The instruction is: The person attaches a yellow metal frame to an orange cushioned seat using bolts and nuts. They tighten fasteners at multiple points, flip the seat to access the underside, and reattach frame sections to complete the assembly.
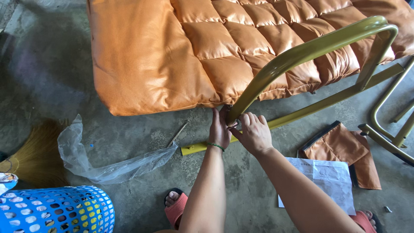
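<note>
An orange quilted cushion [194,51] lies on a gold metal chair frame [310,49] on the concrete floor. A curved gold armrest tube comes down to a straight gold bar [302,114] at the floor. My left hand [220,129], with a green bracelet, grips the base of the curved tube where it meets the bar. My right hand [254,133] is closed beside it, pressing at the same joint; a small metal part shows between the hands, too hidden to name.
A clear plastic bag [99,166], a broom [34,157] and a blue perforated basket [56,211] lie left. A long screw [179,133] rests on the floor. A paper sheet [323,181], an orange padded piece [345,151] and more gold tubes [388,129] are right. My sandalled feet [176,207] show below.
</note>
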